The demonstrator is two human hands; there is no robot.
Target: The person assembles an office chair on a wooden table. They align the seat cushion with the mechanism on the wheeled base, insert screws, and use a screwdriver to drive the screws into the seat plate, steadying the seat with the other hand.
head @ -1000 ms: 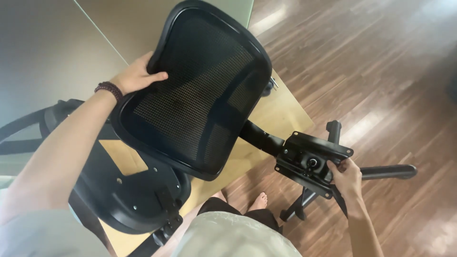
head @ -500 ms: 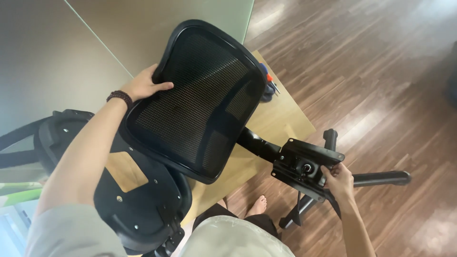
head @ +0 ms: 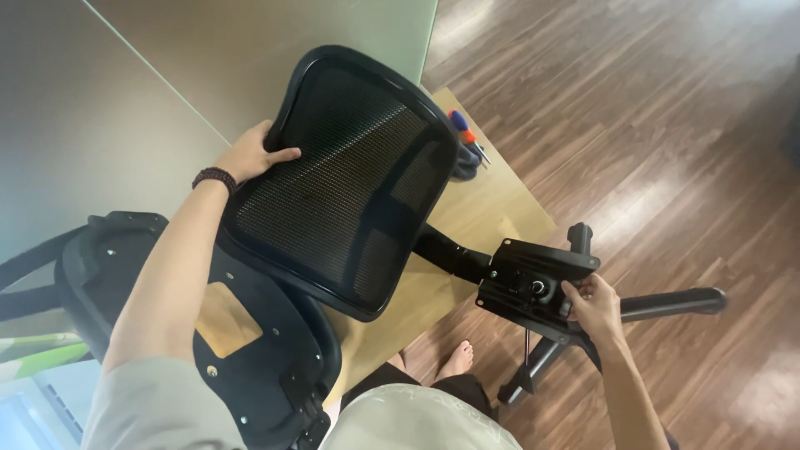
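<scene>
Above the wooden tabletop [head: 492, 208], a black mesh chair backrest [head: 342, 179] is held tilted, its upper edge gripped by the left hand [head: 250, 154], fingers wrapped round the frame so the panel is steadied. At the other end of its black arm, the metal tilt mechanism [head: 533, 279] is pinched by the right hand [head: 592, 304], seemingly to carry the heavier end. Below it stands the chair base [head: 658, 304] on the wood floor [head: 667, 125].

Single head-worn view, looking steeply down, close over table [head: 492, 208], chair back [head: 342, 175], own feet and wood floor [head: 667, 125].
</scene>
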